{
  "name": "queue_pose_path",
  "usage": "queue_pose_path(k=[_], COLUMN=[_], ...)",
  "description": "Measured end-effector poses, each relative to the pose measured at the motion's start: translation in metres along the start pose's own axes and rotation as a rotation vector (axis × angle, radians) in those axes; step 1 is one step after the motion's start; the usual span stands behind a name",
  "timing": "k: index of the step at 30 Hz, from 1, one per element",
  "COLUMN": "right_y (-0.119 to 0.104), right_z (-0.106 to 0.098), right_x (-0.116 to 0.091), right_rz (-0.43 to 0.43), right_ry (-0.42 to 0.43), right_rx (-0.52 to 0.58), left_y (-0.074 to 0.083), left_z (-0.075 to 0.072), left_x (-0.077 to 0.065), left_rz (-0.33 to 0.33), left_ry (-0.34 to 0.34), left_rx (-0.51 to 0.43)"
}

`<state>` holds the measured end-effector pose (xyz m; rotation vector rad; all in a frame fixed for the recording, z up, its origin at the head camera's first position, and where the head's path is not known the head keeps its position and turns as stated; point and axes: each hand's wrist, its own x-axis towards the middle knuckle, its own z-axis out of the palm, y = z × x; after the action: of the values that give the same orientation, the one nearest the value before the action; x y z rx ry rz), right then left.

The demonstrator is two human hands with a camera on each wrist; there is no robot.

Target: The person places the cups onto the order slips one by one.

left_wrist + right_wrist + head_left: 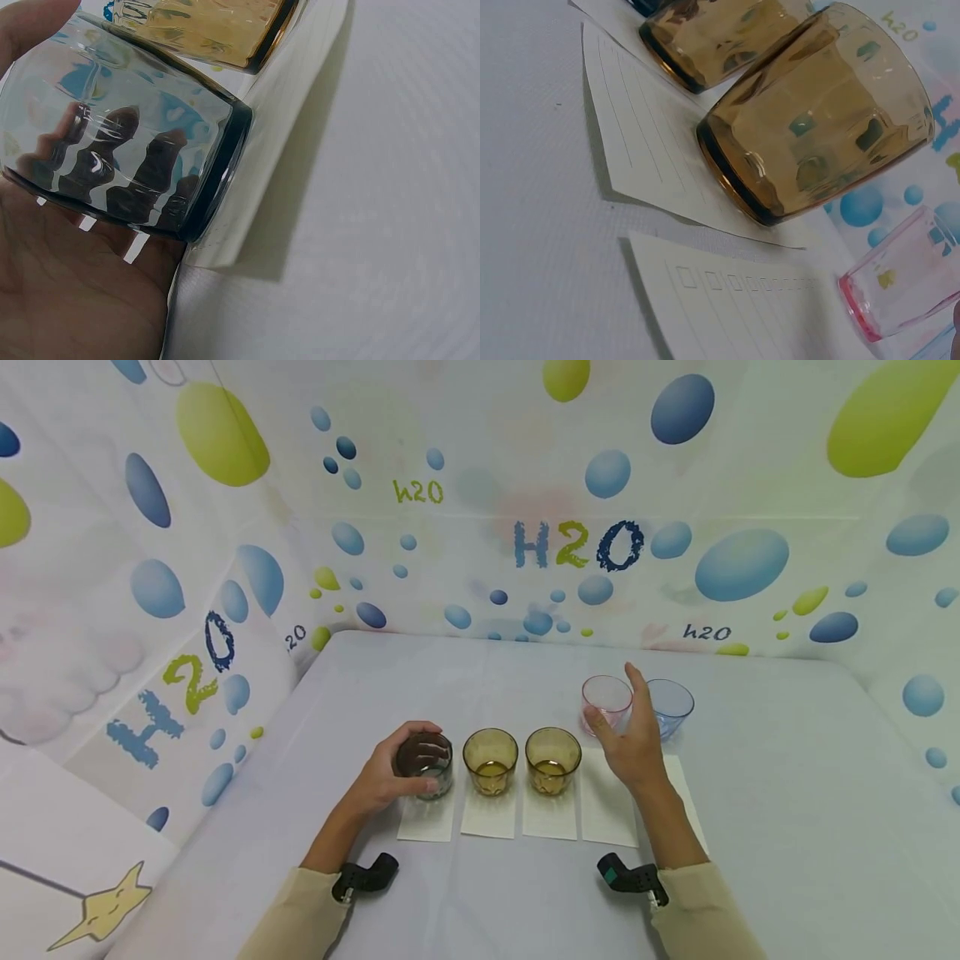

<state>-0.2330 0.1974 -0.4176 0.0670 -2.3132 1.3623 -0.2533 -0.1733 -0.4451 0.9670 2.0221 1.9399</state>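
Observation:
My left hand holds a grey-tinted glass from its left side, thumb in front and fingers wrapped behind. In the left wrist view those fingers show through the clear wall of the glass. This glass is over the leftmost paper slip. My right hand is raised with its fingers extended between a pink glass and a blue glass. Its thumb overlaps the pink glass in the head view. Two amber glasses stand on paper slips between the hands.
Several white paper slips lie in a row on the white-covered table. Printed lines and small boxes mark one slip in the right wrist view. Behind the table hangs a patterned cloth with blue and green drops.

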Motion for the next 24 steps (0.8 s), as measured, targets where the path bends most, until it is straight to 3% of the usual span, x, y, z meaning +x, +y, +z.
queue_pose_path(k=[11, 24], right_y=[0.010, 0.012], right_z=[0.000, 0.000], right_x=[0.001, 0.002], right_rz=[0.010, 0.015], right_ry=[-0.014, -0.031], right_rx=[0.072, 0.018], left_y=[0.002, 0.002], left_z=[0.001, 0.002], left_x=[0.001, 0.000], left_rz=[-0.004, -0.022], left_ry=[-0.003, 0.001], left_rx=[0.007, 0.003])
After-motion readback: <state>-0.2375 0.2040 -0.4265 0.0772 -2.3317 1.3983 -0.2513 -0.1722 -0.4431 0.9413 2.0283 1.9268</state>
